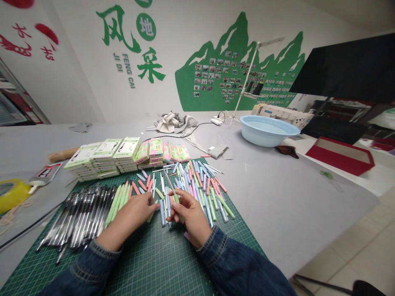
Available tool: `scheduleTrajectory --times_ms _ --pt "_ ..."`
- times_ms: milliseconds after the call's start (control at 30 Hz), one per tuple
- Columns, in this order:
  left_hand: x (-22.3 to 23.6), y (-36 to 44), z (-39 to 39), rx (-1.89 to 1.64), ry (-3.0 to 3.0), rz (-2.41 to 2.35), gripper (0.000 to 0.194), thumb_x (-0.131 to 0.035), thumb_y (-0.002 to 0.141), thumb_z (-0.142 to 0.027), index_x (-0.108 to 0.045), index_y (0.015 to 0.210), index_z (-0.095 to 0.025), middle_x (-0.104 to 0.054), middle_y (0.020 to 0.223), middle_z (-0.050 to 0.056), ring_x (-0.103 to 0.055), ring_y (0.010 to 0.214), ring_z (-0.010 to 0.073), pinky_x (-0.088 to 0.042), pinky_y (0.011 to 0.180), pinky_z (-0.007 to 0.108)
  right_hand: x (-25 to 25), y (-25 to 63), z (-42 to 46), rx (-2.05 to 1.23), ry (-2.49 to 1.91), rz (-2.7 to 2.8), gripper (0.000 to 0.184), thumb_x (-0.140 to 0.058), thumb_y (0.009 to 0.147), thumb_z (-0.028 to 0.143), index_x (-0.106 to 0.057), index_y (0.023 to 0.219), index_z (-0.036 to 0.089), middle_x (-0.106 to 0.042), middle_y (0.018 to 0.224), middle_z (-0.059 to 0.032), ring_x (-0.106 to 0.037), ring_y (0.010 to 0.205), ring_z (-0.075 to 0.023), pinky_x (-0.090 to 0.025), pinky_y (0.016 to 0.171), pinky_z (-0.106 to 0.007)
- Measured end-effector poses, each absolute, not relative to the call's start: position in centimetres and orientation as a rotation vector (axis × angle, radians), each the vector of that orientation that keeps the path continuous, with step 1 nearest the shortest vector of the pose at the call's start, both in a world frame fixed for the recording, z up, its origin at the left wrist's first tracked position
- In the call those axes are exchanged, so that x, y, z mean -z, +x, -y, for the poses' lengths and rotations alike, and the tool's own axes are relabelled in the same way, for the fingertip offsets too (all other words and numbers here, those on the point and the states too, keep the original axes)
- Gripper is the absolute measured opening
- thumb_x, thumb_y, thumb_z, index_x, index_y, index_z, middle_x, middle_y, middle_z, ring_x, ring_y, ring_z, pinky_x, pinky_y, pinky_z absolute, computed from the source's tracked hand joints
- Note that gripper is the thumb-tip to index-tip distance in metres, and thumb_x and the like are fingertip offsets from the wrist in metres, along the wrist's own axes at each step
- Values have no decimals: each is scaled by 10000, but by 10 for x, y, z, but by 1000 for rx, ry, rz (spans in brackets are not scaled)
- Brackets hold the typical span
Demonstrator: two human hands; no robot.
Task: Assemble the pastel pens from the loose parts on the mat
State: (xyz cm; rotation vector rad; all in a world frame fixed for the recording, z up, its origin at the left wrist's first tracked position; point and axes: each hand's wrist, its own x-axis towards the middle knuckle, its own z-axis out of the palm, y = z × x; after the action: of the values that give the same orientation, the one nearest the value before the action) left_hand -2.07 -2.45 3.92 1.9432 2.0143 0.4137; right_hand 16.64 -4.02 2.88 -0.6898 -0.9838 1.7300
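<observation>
- We lay our work on a big dark green cutting mat with thin white grid lines (160, 263).
- Our right hand (191, 216) is near the middle of the mat. It is holding a long thin pen with a pale green end (169, 183), pinched between the thumb and fingers, and the pen tips up and away from us.
- Our left hand (132, 211) is just left of our right hand. Its fingers lie close together on the pens, and we cannot tell if it holds one.
- A messy pile of thin pens in soft pink, green and blue (199, 185) lies on the far part of the mat.
- A row of pale green pens (119, 203) lies on the left part of the mat, and a bunch of clear pens with black parts (82, 218) lies beside it.
- Stacks of small white-and-green boxes (105, 156) sit just past the far edge of the mat.
- We think a firm pinch works best, and slow, small finger moves help, because thin pens roll easily.
</observation>
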Motion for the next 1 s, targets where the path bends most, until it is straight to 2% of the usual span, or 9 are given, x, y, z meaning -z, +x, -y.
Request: scheduleTrajectory --times_ms 100,233,333,500,700,833,900,967,1000 --pt "-60 -13 29 -816 1802 -1864 224 -595 770 -402 -656 819 -191 -638 683 27 -557 620 183 -388 597 280 -29 166 40 -1728 -694 982 298 -678 735 260 -658 1027 205 -525 569 66 -428 435 -59 -541 593 -307" --pt "-90 3 32 -1294 1355 -1390 373 -644 770 -425 -659 1077 -214 -636 728 10 -502 538 122 -372 468 222 -28 166 40 -1733 -683 984 307 -688 728 272 -653 1024 199 -519 560 68 -430 434 -63 -536 591 -308" --pt "-101 13 27 -1437 1220 -1229 307 -714 730 -358 -693 978 -179 -607 674 0 -485 531 92 -374 464 193 -28 166 40 -1729 -677 993 300 -688 732 277 -653 1019 197 -514 551 70 -428 432 -63 -534 597 -310" --pt "-110 21 23 -1488 1232 -1219 182 -716 741 -319 -678 830 -165 -516 544 -46 -441 459 60 -364 426 160 -26 166 39 -1727 -659 1003 277 -683 738 265 -658 1005 196 -513 548 69 -426 430 -63 -527 572 -297" --pt "-116 31 25 -1407 1259 -1172 151 -667 786 -307 -614 795 -166 -597 616 -14 -509 475 81 -443 426 178 -22 165 40 -1766 -656 997 333 -678 736 256 -640 1063 209 -541 556 62 -438 422 -68 -514 540 -286" --pt "-116 12 2 -1684 1137 -1086 179 -709 738 -289 -599 811 -167 -662 752 16 -538 539 66 -455 475 157 -26 171 36 -1783 -681 1067 366 -666 731 252 -632 1090 192 -543 545 65 -444 422 -71 -527 579 -308" --pt "-112 -8 -16 -1821 1053 -1125 226 -727 702 -320 -599 810 -167 -668 770 19 -526 531 55 -450 488 152 -29 178 31 -1680 -768 1059 362 -655 730 248 -624 1084 181 -546 546 66 -463 436 -78 -517 586 -288" --pt "-104 -26 -35 -1646 1100 -1360 267 -724 677 -366 -617 801 -155 -683 778 46 -525 505 62 -460 489 177 -32 185 25 -1489 -885 1032 331 -628 755 256 -610 1076 178 -562 573 53 -499 483 -92 -456 522 -222" --pt "-98 -32 -42 -1391 1187 -1514 270 -709 674 -381 -630 780 -146 -685 760 58 -528 494 72 -464 490 194 -33 188 23 -1418 -933 1016 317 -623 761 258 -604 1065 173 -563 578 50 -491 486 -91 -418 488 -201"
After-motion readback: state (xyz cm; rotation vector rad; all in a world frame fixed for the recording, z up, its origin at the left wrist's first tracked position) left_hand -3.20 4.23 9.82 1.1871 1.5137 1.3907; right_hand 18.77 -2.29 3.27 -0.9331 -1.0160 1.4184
